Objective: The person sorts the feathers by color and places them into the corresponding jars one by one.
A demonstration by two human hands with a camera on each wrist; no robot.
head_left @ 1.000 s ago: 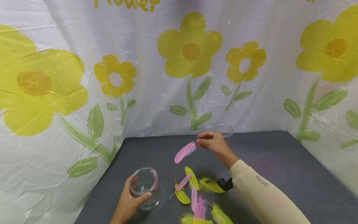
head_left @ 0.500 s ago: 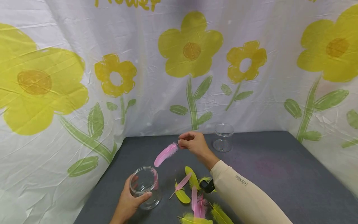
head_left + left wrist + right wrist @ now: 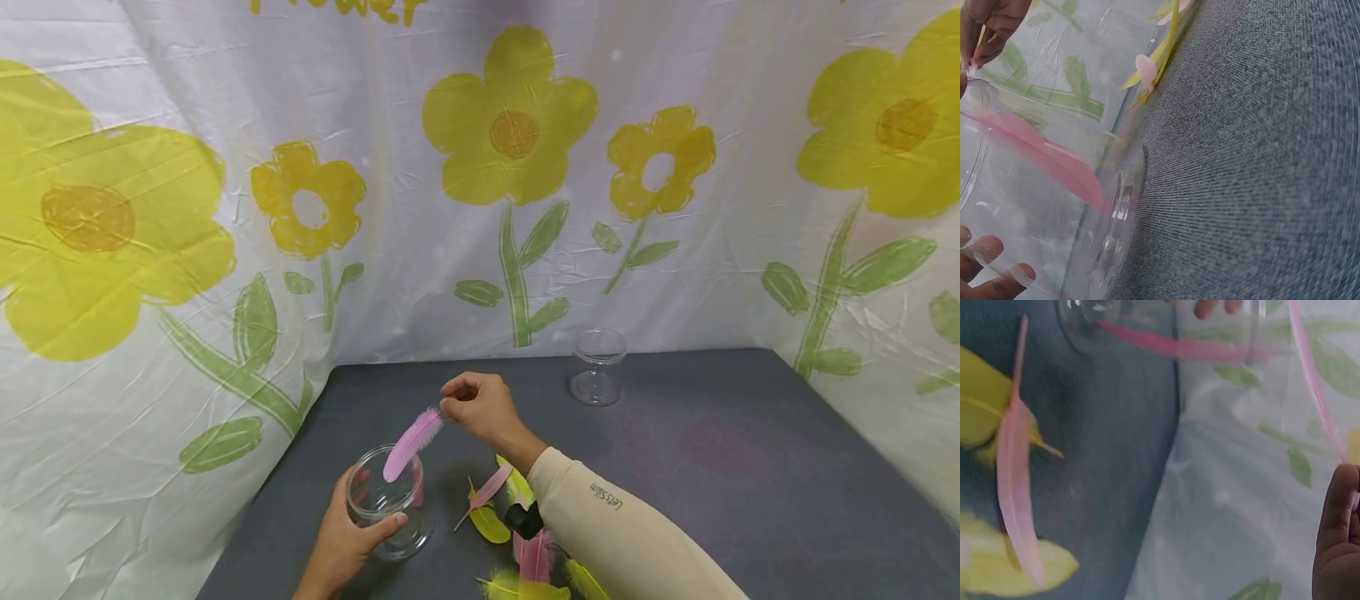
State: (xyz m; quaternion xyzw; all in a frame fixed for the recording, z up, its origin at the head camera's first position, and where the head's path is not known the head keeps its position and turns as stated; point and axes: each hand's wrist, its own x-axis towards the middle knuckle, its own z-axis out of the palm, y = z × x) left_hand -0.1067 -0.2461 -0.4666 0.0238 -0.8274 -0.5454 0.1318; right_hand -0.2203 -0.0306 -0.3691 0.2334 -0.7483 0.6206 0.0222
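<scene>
White flower-printed cloth (image 3: 405,125) hangs behind the grey bench (image 3: 720,500). My left grip (image 3: 341,537) curls round the nearer clear jar (image 3: 412,533); my right grip (image 3: 483,408) pinches a pink feather (image 3: 411,446), now moved leftward and lower, its tip at the jar's mouth.

Cupping the bare left hand (image 3: 343,535), spreading its thumb (image 3: 386,528) away from the bent fingers (image 3: 1010,282). Slanting the cream-sleeved right arm (image 3: 637,533) forward and leftward, pinching with the bare right hand (image 3: 483,410).

passage: tabletop (image 3: 750,492) right of sleeve (image 3: 637,533) | blocking left: held jar (image 3: 390,504), loose feathers (image 3: 490,525) | back: far jar (image 3: 598,371) | under sleeve: unclear
</scene>
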